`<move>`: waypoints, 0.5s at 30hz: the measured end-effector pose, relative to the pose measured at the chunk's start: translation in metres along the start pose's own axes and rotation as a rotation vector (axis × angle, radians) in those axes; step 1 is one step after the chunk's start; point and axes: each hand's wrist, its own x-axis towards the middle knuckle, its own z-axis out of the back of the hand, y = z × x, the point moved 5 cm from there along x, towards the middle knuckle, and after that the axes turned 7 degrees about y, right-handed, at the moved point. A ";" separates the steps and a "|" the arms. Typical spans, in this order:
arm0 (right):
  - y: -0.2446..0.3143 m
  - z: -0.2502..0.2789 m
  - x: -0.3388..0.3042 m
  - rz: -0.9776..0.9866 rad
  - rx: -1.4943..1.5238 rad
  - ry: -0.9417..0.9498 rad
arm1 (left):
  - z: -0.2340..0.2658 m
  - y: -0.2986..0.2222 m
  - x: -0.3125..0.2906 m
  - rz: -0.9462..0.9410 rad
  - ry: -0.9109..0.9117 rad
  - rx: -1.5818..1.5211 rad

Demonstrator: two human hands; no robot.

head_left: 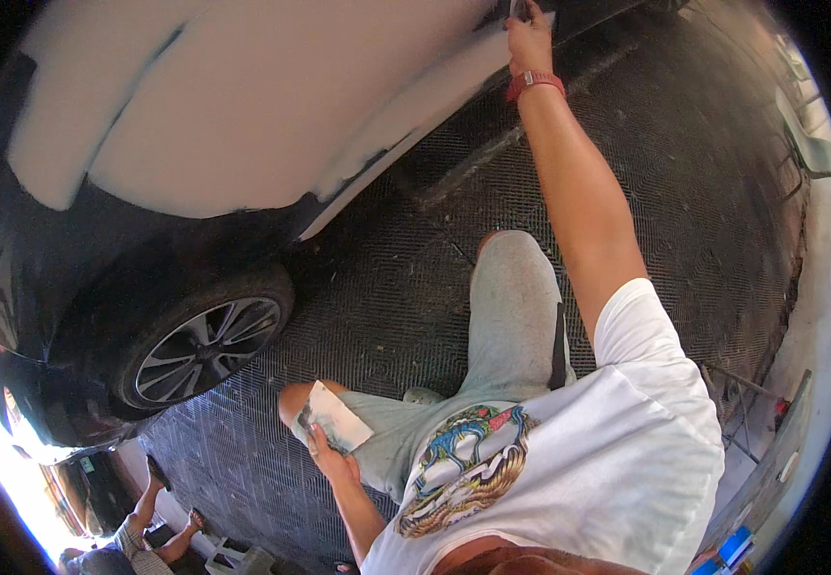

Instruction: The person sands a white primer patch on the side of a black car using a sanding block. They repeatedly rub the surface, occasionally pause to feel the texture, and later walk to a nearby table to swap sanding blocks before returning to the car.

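Observation:
My left hand (336,460) is closed on the edge of a white rectangular board (350,431) with a grey smear on it, held over my left knee. My right arm stretches far forward, a red-banded watch on the wrist. At the lower side of a dark car (61,259), my right hand (529,40) is closed on a small, thin, pale-edged piece, too small to make out. Wide pale, matt patches (233,115) cover the car's side panels, with dark paint showing around them and along the seam.
Close on the left is the car's wheel (206,350), with a spoked rim. Dark ribbed matting (683,144) covers the floor. At the lower left another person (137,546) sits with legs stretched out near a grey plastic stool (238,558). A pale chair (813,144) stands at the right edge.

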 end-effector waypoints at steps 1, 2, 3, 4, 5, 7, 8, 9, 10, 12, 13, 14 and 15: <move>-0.002 0.004 0.008 0.096 0.017 0.009 | -0.001 0.000 0.002 -0.005 -0.003 0.008; -0.007 0.012 0.021 0.198 0.028 0.012 | -0.003 0.000 0.005 -0.007 0.004 0.016; -0.009 0.014 0.028 0.295 0.041 0.020 | -0.004 0.000 0.007 -0.009 0.003 0.024; -0.008 0.001 0.015 0.186 0.098 0.052 | -0.002 0.000 0.004 -0.010 -0.008 0.014; 0.010 -0.019 -0.015 0.083 0.104 0.067 | 0.002 0.001 -0.001 -0.013 -0.026 0.003; 0.060 -0.049 -0.072 -0.100 0.095 0.080 | 0.006 0.001 -0.005 -0.009 -0.043 -0.024; 0.048 -0.043 -0.067 0.096 0.040 0.008 | 0.003 0.000 -0.002 -0.003 -0.035 -0.034; 0.029 -0.036 -0.064 0.127 0.020 0.039 | 0.001 -0.001 0.001 0.002 -0.027 -0.044; 0.022 -0.046 -0.077 0.140 0.007 0.083 | 0.005 -0.002 0.000 0.004 -0.024 -0.038; 0.021 -0.062 -0.100 0.216 -0.046 0.123 | 0.005 -0.002 0.004 0.004 0.005 -0.029; 0.021 -0.074 -0.113 0.268 -0.083 0.124 | 0.005 -0.002 0.004 0.005 0.000 -0.011; 0.024 -0.085 -0.127 0.318 -0.120 0.125 | 0.005 -0.003 0.005 0.006 -0.007 0.007; 0.026 -0.093 -0.141 0.314 -0.147 0.125 | 0.005 -0.004 0.005 0.007 -0.012 0.025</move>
